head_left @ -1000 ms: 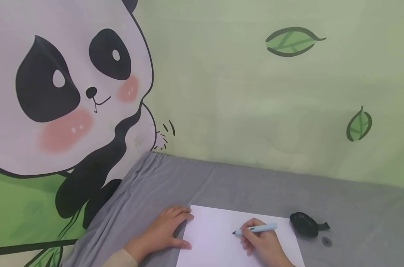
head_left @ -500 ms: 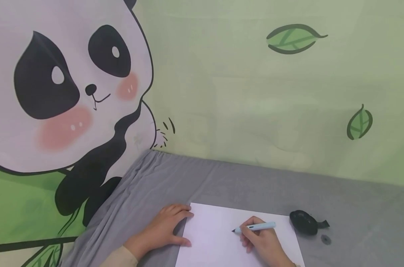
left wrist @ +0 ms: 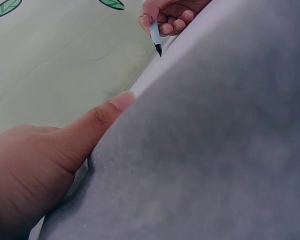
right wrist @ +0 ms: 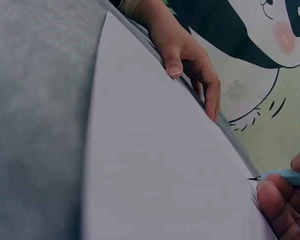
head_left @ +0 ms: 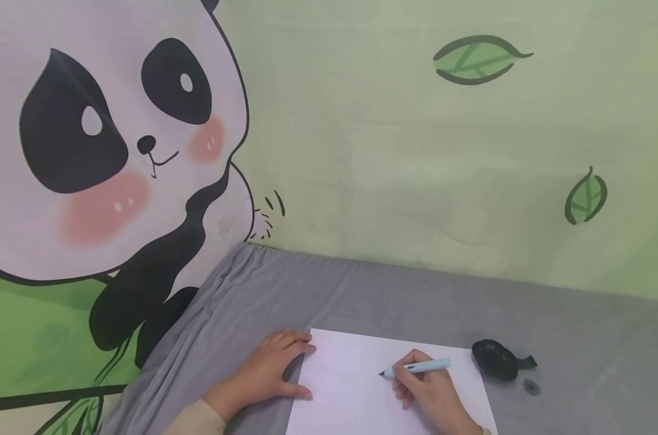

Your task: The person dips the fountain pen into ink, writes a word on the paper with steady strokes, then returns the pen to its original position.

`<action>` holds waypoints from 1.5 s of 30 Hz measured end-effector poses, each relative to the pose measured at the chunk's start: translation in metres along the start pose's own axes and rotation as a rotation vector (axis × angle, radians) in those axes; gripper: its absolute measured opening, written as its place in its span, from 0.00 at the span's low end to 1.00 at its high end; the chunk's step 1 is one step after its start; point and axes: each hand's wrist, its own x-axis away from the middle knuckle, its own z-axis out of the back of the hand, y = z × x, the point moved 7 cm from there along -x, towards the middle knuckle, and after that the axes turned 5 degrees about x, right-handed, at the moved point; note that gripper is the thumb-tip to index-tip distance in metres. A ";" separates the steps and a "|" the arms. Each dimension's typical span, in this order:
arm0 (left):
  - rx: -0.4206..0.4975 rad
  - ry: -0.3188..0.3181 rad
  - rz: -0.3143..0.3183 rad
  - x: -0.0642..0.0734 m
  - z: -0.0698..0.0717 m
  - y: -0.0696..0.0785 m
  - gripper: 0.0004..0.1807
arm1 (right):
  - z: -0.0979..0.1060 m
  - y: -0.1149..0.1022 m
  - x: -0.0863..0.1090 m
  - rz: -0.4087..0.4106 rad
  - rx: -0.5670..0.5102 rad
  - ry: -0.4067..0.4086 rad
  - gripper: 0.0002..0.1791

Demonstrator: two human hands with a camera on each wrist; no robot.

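A white sheet of paper (head_left: 334,386) lies on the grey cloth. My left hand (head_left: 269,371) rests at the paper's left edge, thumb and fingers spread, with the fingertips touching the sheet. In the left wrist view its thumb (left wrist: 102,116) points along the paper's edge. My right hand (head_left: 429,386) pinches a light blue pen (head_left: 429,365) with a dark pointed tip over the middle of the sheet. The tip is close to the paper; whether it touches cannot be told. In the right wrist view the pen (right wrist: 290,176) shows between thumb and fingers.
Just past the paper's upper right corner lies a black oval object (head_left: 494,359) with a short tail, its kind unclear. Beside it is a small dark round spot (head_left: 532,386). The grey cloth (head_left: 394,296) runs back to a green wall (head_left: 394,151) with a painted panda.
The whole head view has shifted slightly, so the scene sits a little higher. Both hands keep their places on the paper; the pen tip has barely moved.
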 end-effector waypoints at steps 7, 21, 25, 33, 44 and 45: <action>0.007 -0.012 0.016 0.002 -0.001 -0.001 0.39 | 0.000 0.001 0.001 0.009 0.004 0.010 0.11; -0.002 -0.009 0.010 -0.001 0.000 -0.002 0.39 | 0.005 0.000 0.002 -0.044 0.032 0.074 0.09; 0.002 -0.021 0.021 -0.001 -0.001 -0.003 0.39 | 0.005 0.001 0.002 -0.057 0.035 0.085 0.08; -0.005 -0.014 0.016 -0.001 -0.001 -0.002 0.39 | 0.006 0.001 0.003 -0.061 0.028 0.106 0.07; 0.000 -0.011 0.012 -0.001 -0.001 -0.003 0.39 | 0.007 0.001 0.004 -0.084 0.027 0.138 0.06; -0.002 -0.009 0.010 -0.001 -0.001 -0.003 0.39 | 0.008 0.001 0.004 -0.082 0.024 0.141 0.06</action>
